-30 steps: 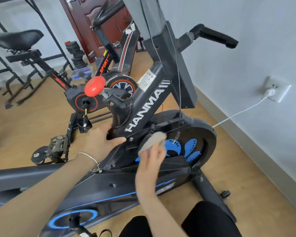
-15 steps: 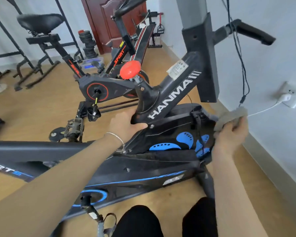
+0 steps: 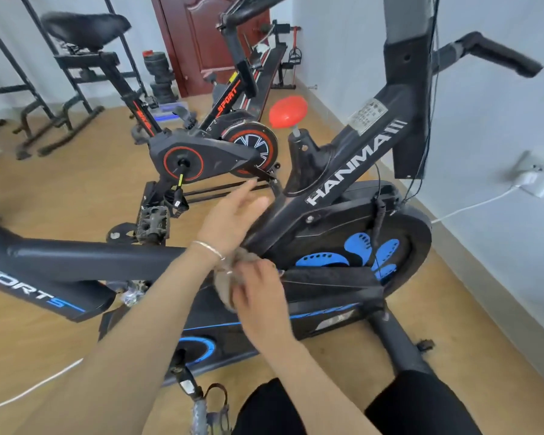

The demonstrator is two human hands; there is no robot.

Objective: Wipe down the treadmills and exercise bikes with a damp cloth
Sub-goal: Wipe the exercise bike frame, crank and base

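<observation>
A black and blue exercise bike (image 3: 343, 171) marked HANMA stands right in front of me, its blue-patterned flywheel (image 3: 368, 252) to the right. My right hand (image 3: 258, 293) is shut on a grey-brown cloth (image 3: 225, 287) pressed against the bike's side cover below the frame. Just above it, my left hand (image 3: 230, 221), with a bracelet on the wrist, hovers beside the sloping frame tube with its fingers apart and nothing in it. The cloth is partly hidden by my fingers and left wrist.
A black and red exercise bike (image 3: 208, 155) stands behind on the wooden floor. Weight racks (image 3: 54, 98) and a dark red door (image 3: 198, 42) are at the back. A wall socket (image 3: 534, 180) with a white cable is on the right wall. My knees (image 3: 390, 409) show below.
My right hand has carried the cloth from the flywheel's right rim leftward to the side cover. My left hand has let go of the frame and opened.
</observation>
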